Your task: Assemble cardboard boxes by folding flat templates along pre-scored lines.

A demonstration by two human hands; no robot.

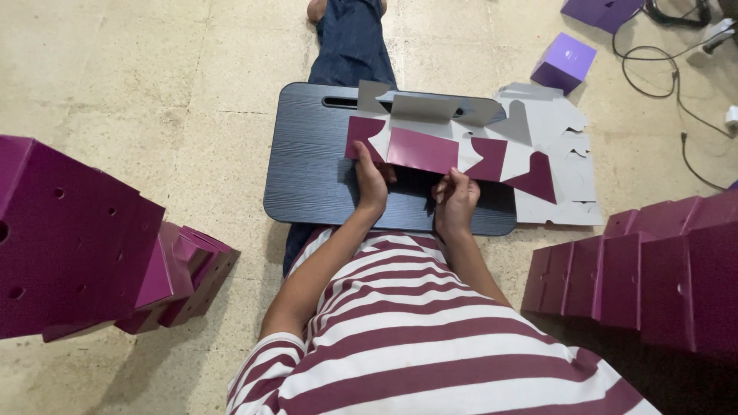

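A flat maroon and white cardboard box blank (430,142) is partly folded on a dark lap board (307,165) resting over my legs. My left hand (370,180) grips the blank's near left flap, thumb on top. My right hand (456,201) pinches the near edge of the middle maroon panel. The far flaps stand up, showing their grey inner side.
A stack of flat white blanks (557,173) lies at the board's right edge. Folded maroon boxes pile up on the left (77,242) and on the right (661,273). A small purple box (565,61) and black cables (676,69) lie on the tiled floor farther off.
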